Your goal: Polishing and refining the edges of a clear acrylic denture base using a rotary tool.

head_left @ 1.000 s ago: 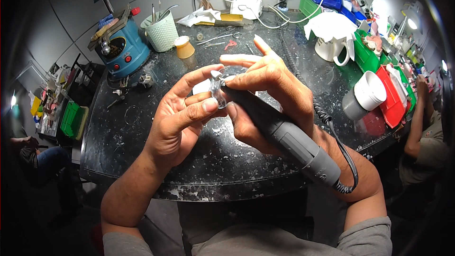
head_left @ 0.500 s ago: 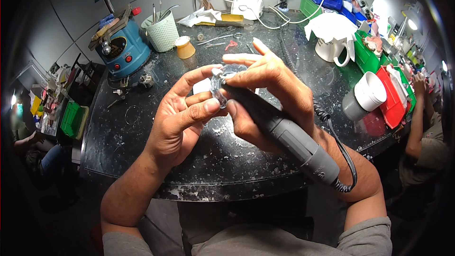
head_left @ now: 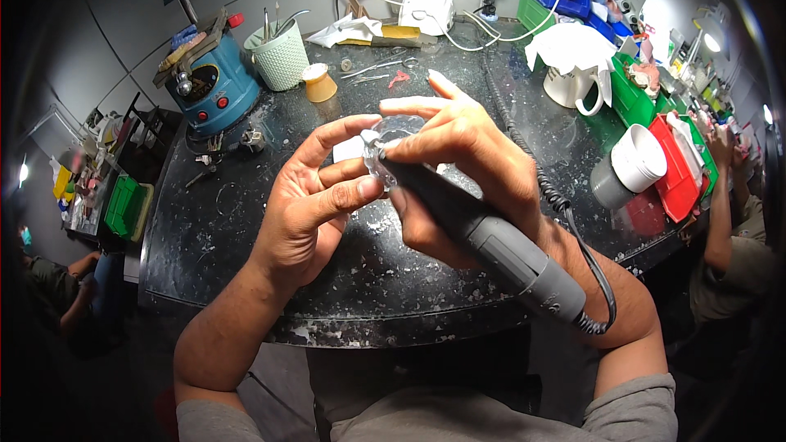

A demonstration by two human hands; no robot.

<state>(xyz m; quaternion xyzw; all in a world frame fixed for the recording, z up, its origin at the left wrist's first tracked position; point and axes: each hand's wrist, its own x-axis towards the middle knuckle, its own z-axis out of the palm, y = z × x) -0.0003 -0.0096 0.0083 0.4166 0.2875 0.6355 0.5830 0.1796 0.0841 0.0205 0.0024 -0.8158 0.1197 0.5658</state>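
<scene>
A clear, wavy-edged plastic piece [head_left: 400, 124], much like a dental tray, is pinched between the thumb and fingers of my left hand [head_left: 304, 200]. My right hand [head_left: 475, 143] grips a dark grey rotary handpiece [head_left: 512, 254] like a pen, its body slanting down to the right under the palm. The front end of the handpiece meets the near left part of the clear piece; its tip is too small to make out. A coiled black cord [head_left: 602, 303] runs from the back of the handpiece past my right forearm.
A blue machine [head_left: 214, 86] and a pale green basket [head_left: 278, 53] of tools stand at the back left, near a small amber pot [head_left: 320, 83]. To the right are a paper-covered white mug [head_left: 569, 86], a white cup [head_left: 639, 158] and a red bin [head_left: 678, 172]. Other people sit at both sides.
The clear piece has turned slightly, showing more of its round far rim. My right hand and the handpiece have shifted a little to the left. A person at the far left has moved.
</scene>
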